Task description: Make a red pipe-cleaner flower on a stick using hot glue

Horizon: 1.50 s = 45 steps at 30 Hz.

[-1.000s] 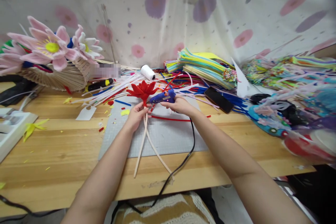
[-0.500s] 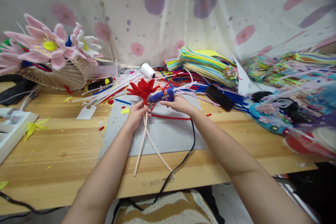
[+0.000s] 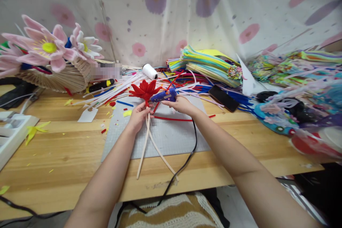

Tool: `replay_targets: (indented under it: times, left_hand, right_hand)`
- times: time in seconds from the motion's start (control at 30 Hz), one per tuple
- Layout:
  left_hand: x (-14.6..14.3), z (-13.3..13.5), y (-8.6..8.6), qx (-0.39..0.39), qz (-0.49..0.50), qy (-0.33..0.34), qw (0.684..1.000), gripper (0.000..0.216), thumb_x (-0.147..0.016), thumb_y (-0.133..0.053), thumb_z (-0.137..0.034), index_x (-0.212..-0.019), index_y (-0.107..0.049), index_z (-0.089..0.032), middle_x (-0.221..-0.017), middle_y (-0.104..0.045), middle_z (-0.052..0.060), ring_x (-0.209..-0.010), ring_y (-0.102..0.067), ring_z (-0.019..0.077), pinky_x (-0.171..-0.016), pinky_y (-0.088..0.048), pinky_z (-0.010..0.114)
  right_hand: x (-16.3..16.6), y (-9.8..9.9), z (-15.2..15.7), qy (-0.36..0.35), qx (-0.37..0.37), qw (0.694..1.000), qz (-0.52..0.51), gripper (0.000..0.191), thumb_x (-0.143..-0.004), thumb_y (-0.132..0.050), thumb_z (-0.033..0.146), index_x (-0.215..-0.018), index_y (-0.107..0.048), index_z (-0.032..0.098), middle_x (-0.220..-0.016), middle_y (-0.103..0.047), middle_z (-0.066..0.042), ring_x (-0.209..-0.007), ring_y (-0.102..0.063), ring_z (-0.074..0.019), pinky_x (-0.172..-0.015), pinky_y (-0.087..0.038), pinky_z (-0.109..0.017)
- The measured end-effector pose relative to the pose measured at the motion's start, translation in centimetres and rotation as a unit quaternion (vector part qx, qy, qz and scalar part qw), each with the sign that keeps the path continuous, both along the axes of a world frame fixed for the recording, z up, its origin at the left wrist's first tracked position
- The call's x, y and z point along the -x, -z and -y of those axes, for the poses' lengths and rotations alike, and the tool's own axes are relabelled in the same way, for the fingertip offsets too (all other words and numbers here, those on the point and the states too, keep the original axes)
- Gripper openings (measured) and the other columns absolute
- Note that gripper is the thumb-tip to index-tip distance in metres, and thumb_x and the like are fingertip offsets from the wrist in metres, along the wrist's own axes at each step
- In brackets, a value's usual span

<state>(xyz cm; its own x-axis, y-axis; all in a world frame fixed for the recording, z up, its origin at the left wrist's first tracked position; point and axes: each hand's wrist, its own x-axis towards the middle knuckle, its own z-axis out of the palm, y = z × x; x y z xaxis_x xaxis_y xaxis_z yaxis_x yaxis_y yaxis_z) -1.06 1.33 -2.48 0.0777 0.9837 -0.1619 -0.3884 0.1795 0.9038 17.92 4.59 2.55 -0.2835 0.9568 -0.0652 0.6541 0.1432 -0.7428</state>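
Observation:
A red pipe-cleaner flower stands upright in my left hand, whose fingers close round its stem just under the petals. Two pale stems hang below that hand and spread apart over the mat. My right hand is closed on a blue hot glue gun, its nozzle pointing left at the base of the flower. Whether the nozzle touches the flower I cannot tell. From the gun a black cord runs down past the table's front edge.
Under my hands lies a grey cutting mat on the wooden table. Behind are loose pipe cleaners, a white thread spool and a phone. A basket of pink flowers stands left, above a white power strip.
The glue gun and my right hand have shifted very slightly left. My left hand and the flower stay almost in place; the whole view has moved a little.

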Motion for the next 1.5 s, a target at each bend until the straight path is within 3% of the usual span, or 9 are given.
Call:
replay_targets:
  times: [0.3, 0.63, 0.9, 1.23, 1.5]
  left_hand:
    - [0.0, 0.1, -0.3, 0.013, 0.005, 0.003, 1.0, 0.032, -0.059, -0.068, -0.015, -0.09, -0.063, -0.014, -0.089, -0.063, 0.003, -0.057, -0.056, 0.0065, -0.05, -0.052, 0.02]
    - [0.0, -0.1, -0.1, 0.011, 0.029, 0.001, 1.0, 0.033, -0.058, -0.068, -0.013, -0.09, -0.063, -0.014, -0.077, -0.062, 0.0, -0.055, -0.056, 0.0071, -0.049, -0.051, 0.02]
    - [0.1, 0.0, -0.3, 0.013, 0.008, 0.005, 1.0, 0.031, -0.061, -0.066, -0.013, -0.092, -0.062, -0.014, -0.089, -0.062, 0.003, -0.057, -0.056, 0.0062, -0.049, -0.052, 0.02]
    - [0.0, -0.1, -0.2, 0.013, 0.027, 0.003, 1.0, 0.035, -0.059, -0.068, -0.013, -0.093, -0.063, -0.014, -0.081, -0.063, 0.001, -0.056, -0.057, 0.0074, -0.049, -0.052, 0.02]
    - [0.1, 0.0, -0.3, 0.015, 0.016, 0.001, 1.0, 0.031, -0.059, -0.068, -0.014, -0.089, -0.063, -0.013, -0.086, -0.063, 0.002, -0.056, -0.056, 0.0068, -0.049, -0.052, 0.021]
  right_hand:
    - [0.1, 0.4, -0.3, 0.0, -0.011, 1.0, -0.017, 0.047, -0.067, -0.055, 0.06, -0.078, -0.063, 0.014, -0.07, -0.064, -0.004, -0.062, -0.057, -0.0136, -0.059, -0.042, -0.024]
    - [-0.2, -0.4, 0.0, -0.041, -0.016, 0.999, 0.006, 0.048, -0.067, -0.056, 0.059, -0.091, -0.066, 0.019, -0.08, -0.066, -0.003, -0.074, -0.059, -0.016, -0.071, -0.043, -0.027]
    - [0.1, -0.3, -0.2, 0.005, -0.026, 1.0, -0.002, 0.044, -0.07, -0.057, 0.053, -0.093, -0.065, 0.016, -0.086, -0.066, -0.006, -0.076, -0.059, -0.016, -0.071, -0.044, -0.028]
    - [-0.2, -0.8, 0.0, -0.057, -0.022, 0.998, 0.012, 0.042, -0.071, -0.057, 0.053, -0.095, -0.066, 0.02, -0.093, -0.067, -0.003, -0.085, -0.06, -0.0173, -0.08, -0.043, -0.03]
    - [0.1, -0.8, -0.1, -0.021, -0.044, 0.998, 0.026, 0.045, -0.072, -0.056, 0.054, -0.102, -0.064, 0.021, -0.101, -0.066, -0.006, -0.095, -0.058, -0.0188, -0.086, -0.042, -0.033]
